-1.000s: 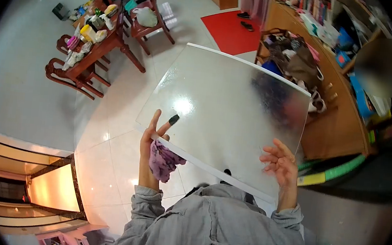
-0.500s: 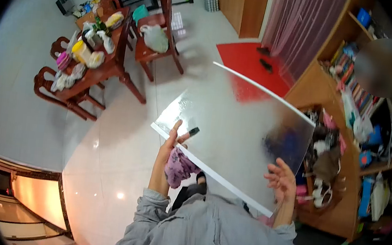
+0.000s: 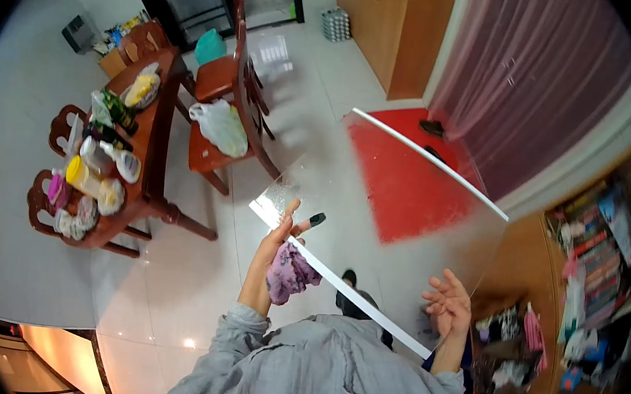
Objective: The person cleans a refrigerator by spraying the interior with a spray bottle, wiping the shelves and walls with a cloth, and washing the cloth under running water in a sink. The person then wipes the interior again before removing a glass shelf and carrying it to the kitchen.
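A clear shelf panel (image 3: 399,270) with white trim strips on two opposite edges is held out in front of my body, tilted. Wet-looking specks show on its left part. My left hand (image 3: 271,250) is closed around the near trim strip at its left end, one finger wearing a dark tip cover. A bunched purple cloth (image 3: 291,274) hangs from that same hand below the strip. At the panel's right edge, my right hand (image 3: 451,307) supports it with the fingers loosely curled and apart; whether they lie over or under the panel is hard to make out.
At left stands a wooden dining table (image 3: 152,174) crowded with bottles and jars. A chair (image 3: 205,157) beside it bears a plastic bag (image 3: 220,127). A red mat (image 3: 398,205) with dark shoes lies ahead near a purple curtain (image 3: 523,88). Cluttered shelves (image 3: 553,258) line the right.
My view has turned and shifted, so the red mat shows more behind the panel and the shelves sit lower right. Both hands keep about the same hold on the panel and cloth.
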The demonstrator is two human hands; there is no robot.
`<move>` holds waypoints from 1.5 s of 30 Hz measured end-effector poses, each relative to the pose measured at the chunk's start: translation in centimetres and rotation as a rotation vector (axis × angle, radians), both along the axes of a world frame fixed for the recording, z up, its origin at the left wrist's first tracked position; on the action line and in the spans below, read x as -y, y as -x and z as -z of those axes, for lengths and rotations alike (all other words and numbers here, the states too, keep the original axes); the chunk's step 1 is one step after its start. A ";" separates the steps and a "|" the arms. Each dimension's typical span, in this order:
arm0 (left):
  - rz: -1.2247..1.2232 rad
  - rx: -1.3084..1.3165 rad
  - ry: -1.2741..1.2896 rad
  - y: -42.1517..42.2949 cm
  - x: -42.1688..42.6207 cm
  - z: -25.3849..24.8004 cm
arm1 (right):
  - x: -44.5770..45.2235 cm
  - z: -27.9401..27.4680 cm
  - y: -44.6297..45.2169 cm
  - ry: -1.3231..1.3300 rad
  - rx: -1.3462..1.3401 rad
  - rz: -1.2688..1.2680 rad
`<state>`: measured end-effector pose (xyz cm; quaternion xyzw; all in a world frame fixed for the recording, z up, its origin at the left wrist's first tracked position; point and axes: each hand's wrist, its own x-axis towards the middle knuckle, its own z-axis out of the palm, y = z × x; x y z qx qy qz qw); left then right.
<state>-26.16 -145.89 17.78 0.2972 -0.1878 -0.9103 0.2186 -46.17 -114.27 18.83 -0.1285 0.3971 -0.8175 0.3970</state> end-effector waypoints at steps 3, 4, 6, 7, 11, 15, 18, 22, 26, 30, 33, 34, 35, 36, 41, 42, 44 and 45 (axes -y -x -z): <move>-0.048 -0.014 0.095 6.0 6.4 -2.8 | 7.9 -0.9 7.1 -0.048 0.022 -0.031; -0.064 -0.029 0.082 7.7 8.9 -3.6 | 10.7 -1.5 9.3 -0.082 0.023 -0.049; -0.089 -0.055 0.083 10.8 13.9 -3.9 | 16.2 -2.3 13.4 -0.076 0.034 -0.072; -0.105 -0.075 0.086 12.5 16.5 -3.8 | 19.0 -2.4 15.6 -0.071 0.033 -0.087; -0.145 -0.119 0.129 20.5 28.1 -1.1 | 31.3 -1.6 24.4 -0.055 -0.022 -0.126; -0.153 -0.103 0.120 28.6 39.9 -0.3 | 44.0 0.2 32.1 0.029 -0.025 -0.112; -0.154 -0.094 0.057 34.2 49.9 0.2 | 53.3 1.2 37.8 0.132 -0.019 -0.191; -0.212 -0.130 0.086 42.3 60.7 -2.1 | 64.8 -0.2 43.9 0.093 -0.039 -0.122; -0.133 0.010 0.192 49.8 70.8 -3.4 | 78.7 1.1 48.8 0.089 0.022 -0.062; -0.160 -0.154 0.305 57.1 83.0 -1.7 | 94.1 2.2 56.6 -0.073 -0.021 -0.113; -0.154 -0.117 0.389 60.5 92.5 -1.2 | 105.2 4.4 61.7 0.041 0.016 -0.219; -0.145 -0.146 0.378 61.4 96.1 -0.8 | 108.8 4.4 62.5 0.077 0.065 -0.242; -0.144 -0.177 0.349 62.1 99.5 -1.0 | 112.3 4.3 64.0 0.064 0.073 -0.280; -0.186 -0.157 0.325 62.6 102.3 -1.7 | 115.8 3.9 65.0 0.040 0.074 -0.305; -0.330 -0.173 0.268 66.6 115.3 -3.3 | 132.1 1.6 70.6 -0.085 0.050 -0.437; -0.355 -0.164 0.275 65.8 118.7 -3.3 | 136.1 1.5 70.1 -0.068 0.049 -0.469; -0.402 -0.182 0.265 67.4 125.6 -1.4 | 143.2 3.0 71.9 -0.028 0.052 -0.521; -0.415 -0.161 0.254 68.2 128.6 -1.2 | 146.3 3.6 72.5 -0.026 0.055 -0.512</move>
